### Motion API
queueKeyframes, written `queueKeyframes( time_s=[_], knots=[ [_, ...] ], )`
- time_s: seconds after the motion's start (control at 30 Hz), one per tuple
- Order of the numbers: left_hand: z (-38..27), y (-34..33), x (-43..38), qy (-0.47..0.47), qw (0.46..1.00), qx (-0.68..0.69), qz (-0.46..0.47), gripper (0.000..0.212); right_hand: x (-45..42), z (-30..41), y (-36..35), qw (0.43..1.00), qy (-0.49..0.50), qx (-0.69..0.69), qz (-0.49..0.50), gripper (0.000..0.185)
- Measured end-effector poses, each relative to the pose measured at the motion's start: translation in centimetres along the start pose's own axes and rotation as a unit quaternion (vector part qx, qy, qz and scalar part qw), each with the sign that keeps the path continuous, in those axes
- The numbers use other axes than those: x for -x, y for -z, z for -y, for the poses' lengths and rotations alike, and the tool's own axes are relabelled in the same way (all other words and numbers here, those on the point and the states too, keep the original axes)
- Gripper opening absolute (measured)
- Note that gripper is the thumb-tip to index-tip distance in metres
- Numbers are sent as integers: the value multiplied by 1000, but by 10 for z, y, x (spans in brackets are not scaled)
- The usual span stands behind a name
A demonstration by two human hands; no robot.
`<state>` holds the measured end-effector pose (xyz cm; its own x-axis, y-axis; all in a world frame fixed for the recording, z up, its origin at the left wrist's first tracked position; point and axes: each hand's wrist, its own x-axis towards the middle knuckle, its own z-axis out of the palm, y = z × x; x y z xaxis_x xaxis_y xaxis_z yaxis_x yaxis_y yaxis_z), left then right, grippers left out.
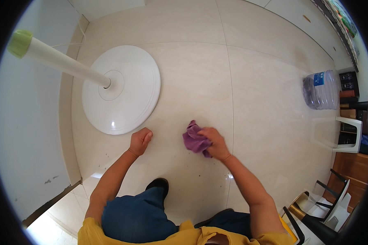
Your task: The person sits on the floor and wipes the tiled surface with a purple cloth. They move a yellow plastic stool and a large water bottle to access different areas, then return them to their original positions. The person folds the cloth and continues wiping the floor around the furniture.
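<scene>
My right hand (216,143) grips a crumpled purple cloth (196,139) over the pale tiled floor (187,82). Part of the cloth is hidden under the fingers. To the left, my left hand (140,141) is curled into a fist, and nothing shows in it. It is just in front of the rim of a round white stand base (135,85). A white pole (67,65) with a light green collar (20,43) rises from that base, leaning leftward in the view. Small dark specks (199,175) lie scattered on the tiles between my hands and my feet.
A wall with a skirting board (68,107) runs along the left. At the right stand a clear plastic bottle (322,90), a white stool (349,134) and chairs with black legs (331,205). A white cabinet (297,21) edges the far right. A thin white cord (69,44) hangs behind the pole.
</scene>
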<state>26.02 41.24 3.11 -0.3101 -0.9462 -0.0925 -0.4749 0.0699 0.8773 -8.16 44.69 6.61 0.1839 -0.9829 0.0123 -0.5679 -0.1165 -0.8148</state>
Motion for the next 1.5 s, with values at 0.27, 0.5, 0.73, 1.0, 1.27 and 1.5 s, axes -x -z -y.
queueKeyframes(
  time_s=[0.27,0.5,0.73,1.0,1.27,1.5],
  knots=[
    [-1,-6,1,-123,982,-146,-9,12,-155,-66,112,944,-202,-77,-248,48],
    [-8,-1,5,-109,977,-184,-12,14,-65,-27,-28,983,88,163,-13,43],
    [1,-11,-2,-142,977,-153,-34,12,69,29,-33,969,38,-177,171,51],
    [-9,-17,-1,-82,988,-114,-61,10,76,48,22,869,-285,-373,156,39],
    [-24,-16,-5,59,987,117,-88,35,62,-15,156,789,-360,-490,-91,57],
    [-32,-45,-45,-136,956,-242,-92,22,91,-152,167,911,-250,158,-286,49]
  ],
)
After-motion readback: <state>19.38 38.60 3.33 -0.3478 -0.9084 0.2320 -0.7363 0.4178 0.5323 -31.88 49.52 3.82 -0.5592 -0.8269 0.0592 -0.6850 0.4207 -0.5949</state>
